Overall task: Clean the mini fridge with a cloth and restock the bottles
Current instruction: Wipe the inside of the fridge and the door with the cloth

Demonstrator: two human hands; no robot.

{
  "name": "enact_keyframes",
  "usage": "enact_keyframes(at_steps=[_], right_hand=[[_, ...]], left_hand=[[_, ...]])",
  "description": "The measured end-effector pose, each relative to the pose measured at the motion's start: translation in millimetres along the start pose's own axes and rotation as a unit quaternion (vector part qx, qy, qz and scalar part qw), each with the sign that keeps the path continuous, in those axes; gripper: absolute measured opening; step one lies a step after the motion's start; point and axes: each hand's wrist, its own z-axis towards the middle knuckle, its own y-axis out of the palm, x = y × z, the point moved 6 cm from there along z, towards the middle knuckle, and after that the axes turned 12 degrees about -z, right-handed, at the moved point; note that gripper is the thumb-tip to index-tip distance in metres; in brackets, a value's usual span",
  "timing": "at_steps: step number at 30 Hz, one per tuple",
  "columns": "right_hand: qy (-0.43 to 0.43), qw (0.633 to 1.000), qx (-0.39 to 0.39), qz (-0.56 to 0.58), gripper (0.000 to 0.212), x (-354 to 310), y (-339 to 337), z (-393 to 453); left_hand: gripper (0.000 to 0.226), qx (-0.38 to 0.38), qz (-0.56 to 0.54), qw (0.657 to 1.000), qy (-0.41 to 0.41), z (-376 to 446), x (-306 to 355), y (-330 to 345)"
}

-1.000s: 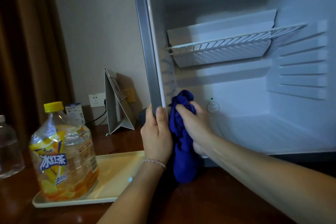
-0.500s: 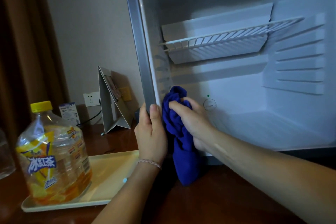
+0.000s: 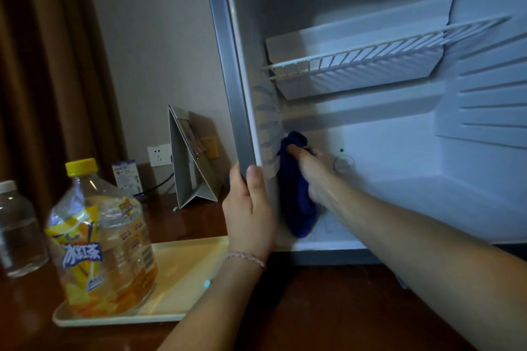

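**Looks like a hotel room**

Mini fridge sits on a dark wood desk. Folded card stand by a wall socket, brown curtain, drinks on a serving tray.

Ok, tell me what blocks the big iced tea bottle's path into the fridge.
Both arms do: the left hand grips the fridge's grey front edge, the right hand wipes inside with the blue cloth. The yellow-capped iced tea bottle stands on the cream tray.

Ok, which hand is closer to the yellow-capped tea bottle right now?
Left. The left hand grips the fridge's front edge, just right of the tea bottle on the tray. The right hand is farther, inside the fridge with the blue cloth.
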Motion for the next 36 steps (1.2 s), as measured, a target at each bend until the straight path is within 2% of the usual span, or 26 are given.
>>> enact_keyframes(at_steps=[7, 9, 14, 21, 24, 27, 30, 34, 36], right_hand=[[-0.031, 0.999, -0.015, 0.005, 0.016, -1.5, 0.4, -42.5], [-0.052, 0.998, -0.025, 0.006, 0.021, -2.7, -1.2, -60.1], [-0.055, 0.998, -0.037, 0.016, 0.019, -5.7, -2.6, -83.4], [-0.002, 1.0, 0.003, 0.001, 0.016, -5.9, 2.5, -44.6], [0.017, 0.999, 0.028, -0.012, 0.029, -5.2, 1.1, -28.8], [0.005, 0.998, 0.051, -0.025, 0.021, -5.2, -1.7, -27.8], [-0.013, 0.999, 0.037, -0.016, 0.017, -2.0, -2.5, -38.5], [-0.061, 0.998, -0.017, -0.014, 0.013, -8.2, -3.9, -71.4], [-0.08, 0.996, -0.034, -0.01, 0.015, -14.1, -5.9, -90.8]], left_hand=[[0.051, -0.006, 0.008, 1.0, -0.004, -2.3, -0.7, -2.9], [0.055, -0.011, 0.006, 1.0, -0.006, -2.3, 1.0, -1.3], [0.047, -0.022, 0.006, 1.0, -0.008, -2.0, 3.7, -0.1], [0.041, -0.009, 0.014, 1.0, 0.004, -2.0, 2.4, -1.2], [0.044, -0.007, 0.013, 1.0, 0.01, -3.8, 2.5, -2.3], [0.047, -0.011, 0.009, 1.0, 0.007, -3.1, 4.3, -2.4], [0.045, -0.016, 0.01, 1.0, -0.004, -3.7, 2.9, -2.2], [0.026, -0.019, 0.008, 1.0, -0.019, -2.8, 3.1, -1.7], [0.024, -0.028, -0.005, 0.999, -0.027, -2.4, 3.5, -1.3]])
